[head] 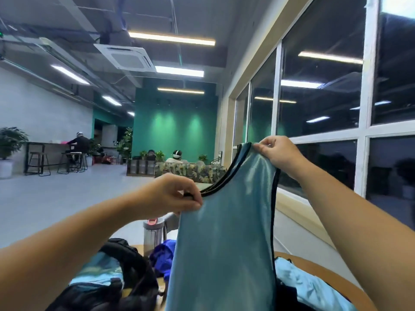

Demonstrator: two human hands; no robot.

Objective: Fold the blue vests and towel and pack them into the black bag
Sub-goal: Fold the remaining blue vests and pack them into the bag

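A light blue vest (226, 239) with black trim hangs in the air in front of me. My left hand (170, 196) pinches its trim at the neckline, low and left. My right hand (278, 153) pinches the top of a shoulder strap, higher and to the right. The black bag (125, 279) lies open on the table at the lower left, with light blue cloth (98, 270) showing inside it. Another light blue garment (310, 286) lies at the lower right. A crumpled royal-blue cloth (162, 257) sits behind the hanging vest.
A steel bottle (152, 234) with a red-marked lid stands on the wooden table (325, 272) behind the bag. Windows run along the right. Far off are a patterned sofa, plants, stools and seated people.
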